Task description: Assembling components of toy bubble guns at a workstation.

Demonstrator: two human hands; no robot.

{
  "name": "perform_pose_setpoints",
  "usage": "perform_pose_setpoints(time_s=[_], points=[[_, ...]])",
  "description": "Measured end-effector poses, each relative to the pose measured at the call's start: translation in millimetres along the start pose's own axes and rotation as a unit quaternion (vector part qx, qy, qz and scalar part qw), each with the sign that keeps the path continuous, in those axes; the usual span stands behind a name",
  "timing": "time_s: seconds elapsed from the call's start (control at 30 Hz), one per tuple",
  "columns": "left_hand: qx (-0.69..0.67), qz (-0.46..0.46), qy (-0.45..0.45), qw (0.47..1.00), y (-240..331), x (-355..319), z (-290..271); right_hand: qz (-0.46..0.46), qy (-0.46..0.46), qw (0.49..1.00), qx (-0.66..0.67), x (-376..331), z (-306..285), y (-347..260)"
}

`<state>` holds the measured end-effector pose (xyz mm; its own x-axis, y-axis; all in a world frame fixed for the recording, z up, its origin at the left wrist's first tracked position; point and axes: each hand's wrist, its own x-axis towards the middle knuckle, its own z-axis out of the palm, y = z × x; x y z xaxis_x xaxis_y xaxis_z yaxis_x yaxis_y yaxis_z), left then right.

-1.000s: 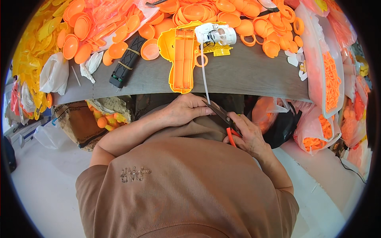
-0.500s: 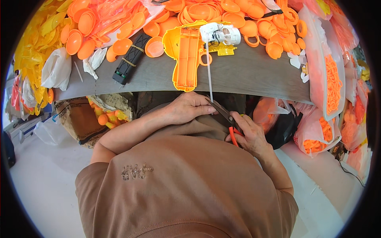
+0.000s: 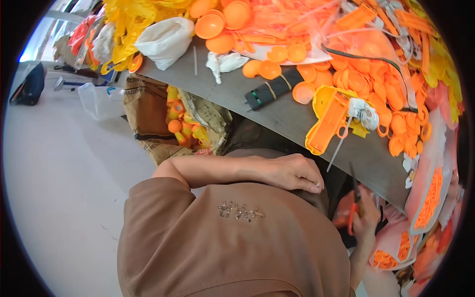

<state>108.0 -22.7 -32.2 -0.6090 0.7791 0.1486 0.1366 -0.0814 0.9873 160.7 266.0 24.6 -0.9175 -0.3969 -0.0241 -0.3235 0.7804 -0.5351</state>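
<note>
My right hand (image 3: 367, 213) grips a pair of scissors (image 3: 352, 216) with red-orange handles, their blades pointing up beside the table edge. In front of my belly, my left hand (image 3: 297, 172) is closed, thumb against fingers; a tiny pale spot shows at the fingertips, too small to name. On the table's front edge lies half of a toy gun shell (image 3: 327, 123), yellow outside and orange inside. A white mechanism (image 3: 363, 114) sits in it. From that, a thin white tube (image 3: 339, 146) hangs over the edge, its lower end touched by neither hand.
A black battery box (image 3: 269, 93) with a rubber band lies left of the shell. Orange plastic cups (image 3: 356, 79) are heaped behind. A white bag (image 3: 166, 42) stands at far left. Below the table, a paper sack (image 3: 148, 111) holds orange-yellow parts. A tub (image 3: 428, 198) of orange rings is at right.
The view has swung left. The scissors, which were at the tube's lower end beside my left fingers, have moved away rightward in my right hand. My left hand has come off the tube.
</note>
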Motion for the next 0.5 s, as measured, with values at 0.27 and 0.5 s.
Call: perform_pose_setpoints(time_s=[0.27,0.5], points=[[0.318,0.043,0.611,0.724,112,-101,-163,0.028,0.047,0.994,-0.089,26,-36,34],[0.666,-0.115,0.476,0.563,91,-155,-268,0.047,0.057,0.985,-0.157,48,-37,48]])
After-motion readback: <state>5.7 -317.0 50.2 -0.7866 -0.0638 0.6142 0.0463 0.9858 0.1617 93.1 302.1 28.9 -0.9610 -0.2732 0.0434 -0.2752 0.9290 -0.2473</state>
